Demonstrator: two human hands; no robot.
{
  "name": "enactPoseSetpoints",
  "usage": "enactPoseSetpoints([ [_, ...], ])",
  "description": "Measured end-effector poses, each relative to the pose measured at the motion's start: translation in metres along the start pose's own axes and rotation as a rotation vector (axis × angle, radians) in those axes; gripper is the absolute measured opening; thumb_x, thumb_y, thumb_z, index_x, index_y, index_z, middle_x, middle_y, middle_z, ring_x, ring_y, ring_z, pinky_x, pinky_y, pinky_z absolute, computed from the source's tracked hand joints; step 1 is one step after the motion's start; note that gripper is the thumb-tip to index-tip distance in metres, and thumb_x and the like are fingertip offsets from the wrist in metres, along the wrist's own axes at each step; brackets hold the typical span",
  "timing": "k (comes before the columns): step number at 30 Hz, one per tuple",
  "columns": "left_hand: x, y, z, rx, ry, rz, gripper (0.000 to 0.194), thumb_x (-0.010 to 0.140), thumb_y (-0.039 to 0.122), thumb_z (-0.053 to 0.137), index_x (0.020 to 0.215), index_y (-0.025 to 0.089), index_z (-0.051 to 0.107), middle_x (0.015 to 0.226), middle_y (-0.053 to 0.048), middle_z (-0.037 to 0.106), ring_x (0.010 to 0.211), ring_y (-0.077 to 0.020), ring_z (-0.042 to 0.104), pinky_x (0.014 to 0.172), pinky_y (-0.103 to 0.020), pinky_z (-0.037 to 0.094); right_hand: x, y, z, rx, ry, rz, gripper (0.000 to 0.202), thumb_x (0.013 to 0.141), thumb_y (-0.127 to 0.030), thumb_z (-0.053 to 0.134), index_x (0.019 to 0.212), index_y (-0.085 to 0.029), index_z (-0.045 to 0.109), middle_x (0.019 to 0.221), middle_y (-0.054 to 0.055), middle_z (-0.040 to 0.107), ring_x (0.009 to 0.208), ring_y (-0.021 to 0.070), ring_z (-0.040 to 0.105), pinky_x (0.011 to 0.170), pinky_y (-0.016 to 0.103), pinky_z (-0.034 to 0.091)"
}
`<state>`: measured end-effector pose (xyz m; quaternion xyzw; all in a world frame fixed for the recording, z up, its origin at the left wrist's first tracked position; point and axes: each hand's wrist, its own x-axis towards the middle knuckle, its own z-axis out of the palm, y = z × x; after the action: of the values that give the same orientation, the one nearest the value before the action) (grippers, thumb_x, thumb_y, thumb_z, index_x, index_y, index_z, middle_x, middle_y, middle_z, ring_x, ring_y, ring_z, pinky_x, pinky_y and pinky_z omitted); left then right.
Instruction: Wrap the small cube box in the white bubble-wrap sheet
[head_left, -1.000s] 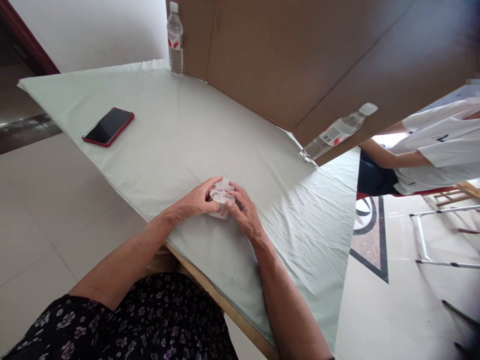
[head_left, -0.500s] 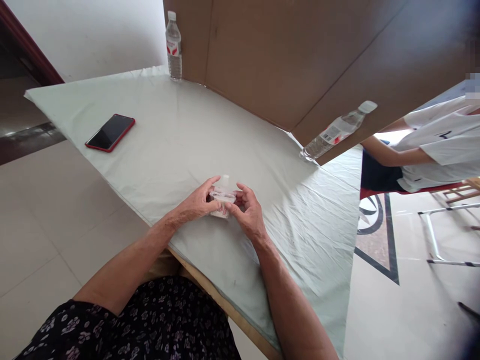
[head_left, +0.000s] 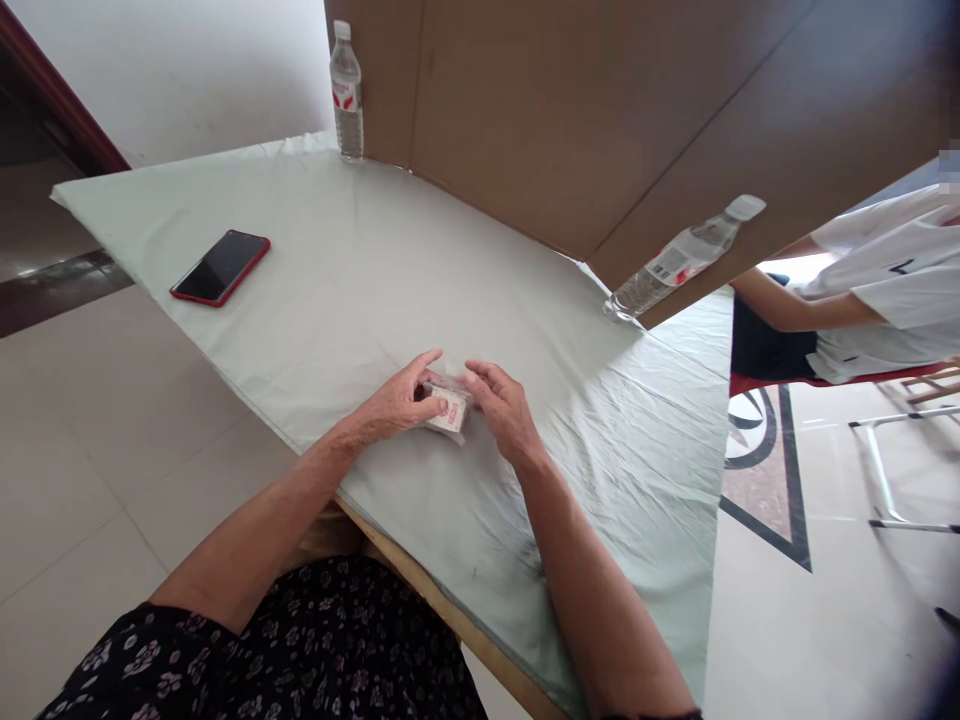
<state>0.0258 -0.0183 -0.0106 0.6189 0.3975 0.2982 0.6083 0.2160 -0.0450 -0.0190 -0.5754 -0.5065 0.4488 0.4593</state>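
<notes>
A small white pack with red print (head_left: 448, 412) rests low over the cloth-covered table in front of me, inside clear plastic packaging (head_left: 454, 437). My left hand (head_left: 401, 400) grips the pack from the left, with its thumb lying across the printed face. At the packaging's far right edge is my right hand (head_left: 501, 405), its thumb and fingertips drawn together on the clear plastic. The far part of the plastic between the hands is hard to make out.
A phone in a red case (head_left: 221, 268) lies at the table's left. One water bottle (head_left: 346, 92) stands at the back; another bottle (head_left: 679, 262) leans by the brown board (head_left: 525, 120). Beyond the board, at right, sits a person in a white shirt (head_left: 900, 290).
My right thumb has come off the pack's near side, and the right hand has shifted to the plastic's upper right. More of the printed face shows. The left hand stays put.
</notes>
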Motion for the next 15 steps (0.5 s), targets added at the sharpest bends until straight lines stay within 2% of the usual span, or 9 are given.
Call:
enactPoseSetpoints([
  [4, -0.001, -0.001, -0.001, 0.008, -0.008, 0.003, 0.094, 0.078, 0.034, 0.067, 0.159, 0.01, 0.025, 0.131, -0.015, 0.063, 0.101, -0.021, 0.062, 0.086, -0.033, 0.046, 0.023, -0.01, 0.004, 0.084, -0.062, 0.038, 0.046, 0.074, -0.055, 0.077, 0.104, -0.021, 0.071, 0.095, 0.006, 0.076, 0.092, 0.0232, 0.069, 0.088, 0.042, 0.055],
  [7, -0.002, -0.001, -0.002, -0.002, -0.028, 0.007, 0.091, 0.081, 0.035, 0.066, 0.16, 0.012, 0.025, 0.133, -0.014, 0.062, 0.102, -0.0201, 0.062, 0.085, -0.031, 0.047, 0.029, -0.014, 0.007, 0.108, -0.024, -0.043, 0.042, 0.069, -0.052, 0.081, 0.099, -0.023, 0.073, 0.091, 0.003, 0.075, 0.086, 0.0208, 0.068, 0.085, 0.039, 0.055],
  [11, -0.003, -0.002, -0.002, 0.006, -0.028, 0.02, 0.082, 0.086, 0.036, 0.064, 0.157, 0.015, 0.032, 0.134, -0.013, 0.062, 0.1, -0.0196, 0.064, 0.082, -0.03, 0.048, 0.014, -0.019, 0.008, -0.004, 0.036, -0.174, 0.024, 0.076, -0.043, 0.075, 0.091, -0.024, 0.073, 0.09, 0.002, 0.075, 0.081, 0.0186, 0.065, 0.081, 0.036, 0.053],
  [13, -0.002, -0.004, -0.001, 0.041, -0.009, 0.046, 0.074, 0.087, 0.038, 0.063, 0.153, 0.014, 0.039, 0.131, -0.013, 0.065, 0.1, -0.0198, 0.064, 0.084, -0.03, 0.049, 0.002, -0.022, 0.009, -0.133, 0.068, -0.241, 0.012, 0.08, -0.036, 0.07, 0.084, -0.025, 0.072, 0.085, 0.0, 0.075, 0.081, 0.0194, 0.065, 0.083, 0.038, 0.051],
  [15, -0.001, -0.008, -0.001, 0.083, 0.009, 0.071, 0.068, 0.089, 0.039, 0.062, 0.15, 0.014, 0.044, 0.128, -0.012, 0.066, 0.101, -0.0199, 0.064, 0.087, -0.031, 0.049, -0.008, -0.022, 0.009, -0.249, 0.106, -0.312, 0.008, 0.083, -0.031, 0.066, 0.079, -0.027, 0.071, 0.082, 0.0, 0.075, 0.083, 0.0209, 0.066, 0.089, 0.04, 0.049],
])
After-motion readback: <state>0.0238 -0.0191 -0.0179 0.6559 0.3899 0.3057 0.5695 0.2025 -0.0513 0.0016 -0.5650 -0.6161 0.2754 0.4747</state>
